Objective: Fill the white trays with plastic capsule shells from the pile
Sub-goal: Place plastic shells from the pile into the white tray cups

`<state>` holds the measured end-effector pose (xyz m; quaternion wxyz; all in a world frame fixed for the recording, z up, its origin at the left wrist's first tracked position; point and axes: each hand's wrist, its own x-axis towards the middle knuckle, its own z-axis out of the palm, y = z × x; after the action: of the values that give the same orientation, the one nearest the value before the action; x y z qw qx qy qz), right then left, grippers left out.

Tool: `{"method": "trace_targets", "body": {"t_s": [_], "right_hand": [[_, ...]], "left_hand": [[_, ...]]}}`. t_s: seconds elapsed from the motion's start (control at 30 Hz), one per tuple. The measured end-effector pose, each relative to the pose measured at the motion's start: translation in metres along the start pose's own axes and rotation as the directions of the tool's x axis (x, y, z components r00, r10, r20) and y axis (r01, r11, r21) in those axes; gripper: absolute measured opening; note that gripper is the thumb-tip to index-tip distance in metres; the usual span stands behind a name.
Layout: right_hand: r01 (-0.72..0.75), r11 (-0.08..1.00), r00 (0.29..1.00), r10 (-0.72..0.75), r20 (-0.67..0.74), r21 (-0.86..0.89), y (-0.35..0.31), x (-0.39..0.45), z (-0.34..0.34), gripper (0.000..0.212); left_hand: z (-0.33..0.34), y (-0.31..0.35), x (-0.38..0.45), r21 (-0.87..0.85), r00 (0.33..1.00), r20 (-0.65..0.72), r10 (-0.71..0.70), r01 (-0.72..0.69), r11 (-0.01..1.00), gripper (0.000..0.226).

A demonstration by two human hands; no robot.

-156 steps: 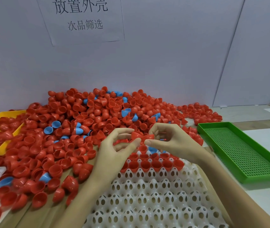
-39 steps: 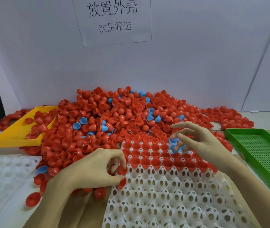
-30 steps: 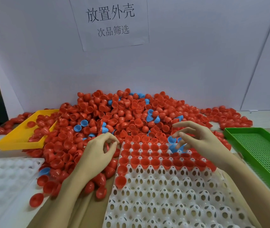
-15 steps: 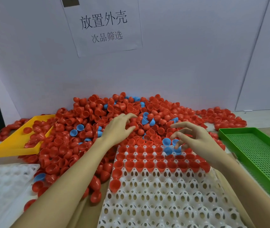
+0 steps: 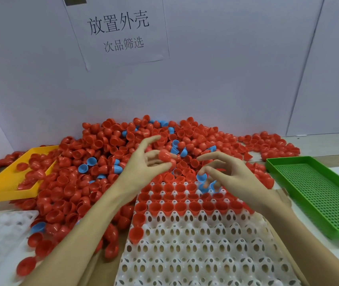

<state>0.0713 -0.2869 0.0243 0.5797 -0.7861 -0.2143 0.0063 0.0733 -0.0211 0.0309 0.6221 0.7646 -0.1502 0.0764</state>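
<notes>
White tray (image 5: 195,250) with far rows holding red shells sits before the pile (image 5: 110,149); left hand (image 5: 143,164) pinches a red shell (image 5: 164,155) above it, right hand (image 5: 232,174) grips blue shells (image 5: 202,179) at the tray's far edge.

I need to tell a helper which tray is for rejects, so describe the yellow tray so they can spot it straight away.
Start at the big pile of red shells against the back wall. At its left edge lies the yellow tray, partly buried, with red shells spilled into it. It is the only yellow tray; the green tray on the right is perforated.
</notes>
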Motion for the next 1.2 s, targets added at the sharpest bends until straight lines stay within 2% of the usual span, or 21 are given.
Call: {"method": "trace_targets", "body": {"t_s": [0.07, 0.17, 0.3, 0.5, 0.67, 0.73, 0.83, 0.93, 1.03, 1.1, 1.2], "right_hand": [[0.003, 0.998, 0.996, -0.008, 0.086, 0.056, -0.004, -0.003, 0.002, 0.025], [-0.012, 0.995, 0.975, -0.01, 0.22, 0.1, -0.012, -0.007, 0.005, 0.028], [0.009, 0.998, 0.953, -0.025, 0.302, 0.056, -0.012, -0.006, 0.01, 0.027], [0.082, 0.994, 0.964, -0.097, 0.248, 0.07, -0.008, -0.006, 0.019, 0.019], [0.126, 0.991, 0.965, -0.135, 0.225, 0.053, -0.005, -0.006, 0.02, 0.02], [0.148, 0.989, 0.956, -0.146, 0.253, 0.014, -0.006, -0.007, 0.021, 0.02], [0.163, 0.986, 0.957, -0.149, 0.249, -0.034, -0.006, -0.006, 0.019, 0.019], [0.106, 0.993, 0.987, -0.1, 0.127, -0.049, -0.003, -0.003, 0.011, 0.018], [0.061, 0.997, 0.996, -0.058, 0.068, -0.046, 0.002, -0.001, 0.004, 0.019], [0.05, 0.998, 0.997, -0.047, 0.056, -0.048, 0.004, 0.0, 0.002, 0.019], [0.044, 0.998, 0.998, -0.041, 0.051, -0.047, 0.006, 0.001, 0.001, 0.02]], "left_hand": [[0.011, 0.005, -0.022, -0.103, 0.998, 0.063, 0.015, -0.008, 0.995, 0.071], [0.026, 0.004, -0.042, -0.199, 0.996, 0.085, 0.026, -0.009, 0.98, 0.064], [0.032, 0.0, -0.051, -0.192, 0.998, 0.055, 0.043, -0.032, 0.981, 0.048], [0.018, 0.002, -0.058, -0.113, 0.984, 0.12, 0.128, -0.115, 0.987, 0.01], [0.005, 0.006, -0.063, -0.055, 0.976, 0.207, 0.062, -0.052, 0.997, 0.029], [0.004, 0.01, -0.064, 0.047, 0.976, 0.207, 0.073, -0.084, 0.995, 0.026], [-0.003, 0.012, -0.066, 0.193, 0.968, 0.243, 0.065, -0.114, 0.975, 0.008], [-0.018, 0.015, -0.069, 0.361, 0.958, 0.285, 0.026, -0.133, 0.923, 0.018], [-0.03, 0.016, -0.071, 0.478, 0.915, 0.389, -0.104, -0.103, 0.872, 0.03], [-0.031, 0.015, -0.072, 0.566, 0.878, 0.442, -0.185, -0.113, 0.817, 0.026], [-0.029, 0.01, -0.073, 0.69, 0.881, 0.427, -0.202, -0.173, 0.703, 0.017]]}}
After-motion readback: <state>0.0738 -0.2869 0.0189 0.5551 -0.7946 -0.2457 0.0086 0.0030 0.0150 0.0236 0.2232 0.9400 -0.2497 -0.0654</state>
